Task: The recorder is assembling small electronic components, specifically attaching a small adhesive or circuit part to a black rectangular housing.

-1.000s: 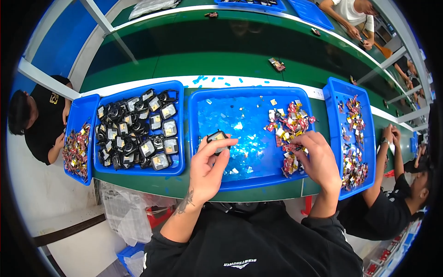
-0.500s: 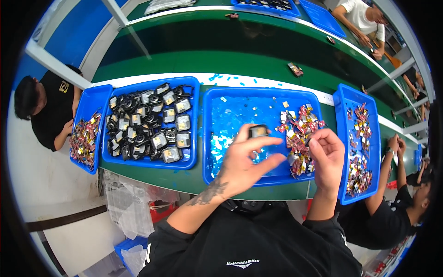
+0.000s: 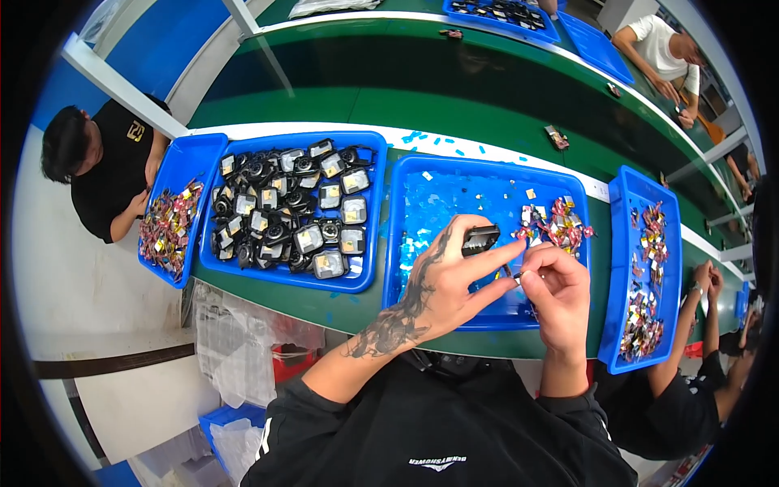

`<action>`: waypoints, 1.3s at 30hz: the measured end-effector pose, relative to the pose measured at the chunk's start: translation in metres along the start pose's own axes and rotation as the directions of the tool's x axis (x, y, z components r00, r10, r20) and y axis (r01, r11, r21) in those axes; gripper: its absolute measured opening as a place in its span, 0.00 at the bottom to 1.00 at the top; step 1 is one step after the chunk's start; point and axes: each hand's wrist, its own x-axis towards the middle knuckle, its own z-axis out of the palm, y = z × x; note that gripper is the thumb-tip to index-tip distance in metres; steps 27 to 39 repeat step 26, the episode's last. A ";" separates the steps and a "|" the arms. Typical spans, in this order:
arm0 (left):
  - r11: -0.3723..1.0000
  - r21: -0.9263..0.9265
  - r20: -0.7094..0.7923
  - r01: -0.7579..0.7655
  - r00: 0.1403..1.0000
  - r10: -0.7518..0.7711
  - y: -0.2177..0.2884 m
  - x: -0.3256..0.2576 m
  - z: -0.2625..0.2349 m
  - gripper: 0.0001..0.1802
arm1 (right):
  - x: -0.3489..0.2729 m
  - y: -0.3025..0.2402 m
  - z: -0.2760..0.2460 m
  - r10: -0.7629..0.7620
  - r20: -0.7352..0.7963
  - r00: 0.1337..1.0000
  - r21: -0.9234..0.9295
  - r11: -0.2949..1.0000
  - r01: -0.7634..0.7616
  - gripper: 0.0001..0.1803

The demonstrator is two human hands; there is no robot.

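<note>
My left hand point(image 3: 450, 276) is closed around a small black camera-like housing point(image 3: 480, 238), which shows above its index finger. Its index finger and thumb reach right, up to the fingertips of my right hand point(image 3: 558, 296). My right hand is closed in a pinch on a small dark piece point(image 3: 518, 277), too small to name. Both hands are over a blue tray point(image 3: 395, 268) with bits of clear and blue film on its left side. Beyond my right fingers, small circuit boards with red and yellow wires point(image 3: 564, 221) lie heaped in that tray.
On the left, a blue tray point(image 3: 378, 203) is full of black camera-like units point(image 3: 308, 238), beside a narrower tray with wired boards point(image 3: 170, 231). At the right stands another tray of boards point(image 3: 641, 321). Co-workers point(image 3: 114, 170) sit at both sides and across the green bench point(image 3: 406, 89).
My hands have come together, with the left fingertips now at the right hand's pinch. The housing in my left hand has tilted. The whole view has shifted slightly.
</note>
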 end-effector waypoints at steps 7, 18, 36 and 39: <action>0.986 -0.122 -0.037 -0.111 0.994 0.108 -0.005 -0.006 -0.002 0.08 | -0.001 -0.009 0.009 0.070 -0.002 0.998 -0.005 0.998 -0.070 0.04; 0.880 0.295 -0.034 -0.373 0.916 0.400 -0.025 -0.018 -0.012 0.12 | 0.014 -0.002 0.008 0.355 0.149 0.923 -0.131 0.932 -0.338 0.04; 0.853 0.349 -0.016 -0.388 0.908 0.419 -0.032 -0.033 -0.018 0.12 | 0.023 0.007 0.007 0.477 0.296 0.828 -0.020 0.870 -0.494 0.07; 0.853 0.349 -0.016 -0.388 0.908 0.419 -0.032 -0.033 -0.018 0.12 | 0.023 0.007 0.007 0.477 0.296 0.828 -0.020 0.870 -0.494 0.07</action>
